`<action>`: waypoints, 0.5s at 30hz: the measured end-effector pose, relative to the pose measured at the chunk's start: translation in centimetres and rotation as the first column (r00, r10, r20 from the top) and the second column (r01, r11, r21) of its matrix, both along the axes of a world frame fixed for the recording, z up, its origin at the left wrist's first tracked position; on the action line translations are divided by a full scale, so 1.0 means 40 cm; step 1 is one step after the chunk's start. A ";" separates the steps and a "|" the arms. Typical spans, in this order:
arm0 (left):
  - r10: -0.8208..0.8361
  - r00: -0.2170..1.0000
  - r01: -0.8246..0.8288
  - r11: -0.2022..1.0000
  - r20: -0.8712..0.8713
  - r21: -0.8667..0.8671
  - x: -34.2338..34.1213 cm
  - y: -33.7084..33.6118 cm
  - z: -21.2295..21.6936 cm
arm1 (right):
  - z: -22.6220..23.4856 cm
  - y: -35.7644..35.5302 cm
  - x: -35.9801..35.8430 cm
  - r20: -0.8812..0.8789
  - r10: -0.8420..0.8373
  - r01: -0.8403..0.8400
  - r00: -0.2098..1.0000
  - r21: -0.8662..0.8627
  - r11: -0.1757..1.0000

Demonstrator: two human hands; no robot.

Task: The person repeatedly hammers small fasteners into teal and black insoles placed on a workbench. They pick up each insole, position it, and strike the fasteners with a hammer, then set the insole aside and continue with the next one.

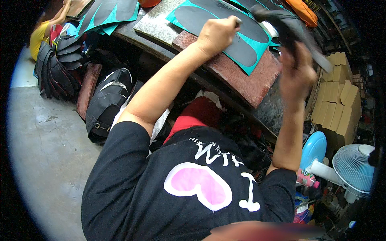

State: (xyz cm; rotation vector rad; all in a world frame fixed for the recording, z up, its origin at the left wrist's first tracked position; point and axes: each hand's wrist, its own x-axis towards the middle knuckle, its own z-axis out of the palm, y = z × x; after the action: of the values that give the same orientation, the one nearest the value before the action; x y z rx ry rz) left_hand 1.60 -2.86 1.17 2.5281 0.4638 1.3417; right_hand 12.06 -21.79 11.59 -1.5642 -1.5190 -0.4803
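Observation:
My left hand [217, 35] is closed in a fist above a teal sheet [248, 69] printed with dark grey, sole-shaped ovals. A short, slim tool with a pale end [239, 21] pokes from the top of that fist; the rest of it is hidden by my fingers. To the right, my right hand [297, 74] is raised and blurred by motion. It grips a dark hammer-like tool [287, 30], also smeared, whose exact shape I cannot make out. Under the sheet lies a reddish-brown board [257, 86] on the bench.
A pale stone slab [155, 27] borders the board. More sole-patterned sheets [108, 12] lie at the far left. Black cut pieces [60, 64] and a black bag [108, 104] stand left. Cardboard boxes [335, 106] and a fan [354, 168] are at right. Another person [38, 38] sits far left.

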 end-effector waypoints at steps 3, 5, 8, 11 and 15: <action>0.045 0.999 -0.045 0.999 0.026 0.009 0.012 -0.014 -0.011 | -0.054 0.015 0.019 -0.097 -0.251 0.192 0.963 -0.407 0.893; 0.126 0.973 -0.058 0.945 0.196 -0.320 0.008 0.011 -0.017 | -0.059 -0.003 0.049 -0.071 -0.196 0.164 0.978 -0.319 0.933; -0.013 0.959 0.209 0.711 0.285 -0.672 0.005 0.032 -0.025 | -0.013 -0.041 0.075 -0.134 -0.116 0.088 0.984 -0.200 0.976; -0.024 0.989 0.090 0.887 0.149 -0.452 -0.001 0.025 -0.017 | 0.038 -0.069 0.055 -0.183 -0.045 0.035 0.982 -0.058 0.998; -0.023 1.000 0.020 0.990 -0.016 -0.137 -0.004 -0.013 0.004 | 0.011 -0.036 0.006 -0.071 -0.001 0.009 0.997 0.107 0.994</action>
State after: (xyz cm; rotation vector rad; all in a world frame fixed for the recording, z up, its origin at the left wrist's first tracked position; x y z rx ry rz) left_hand 1.43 -3.40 1.34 2.4277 0.5127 1.2367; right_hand 12.31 -23.24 12.05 -1.4867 -1.4131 -0.4958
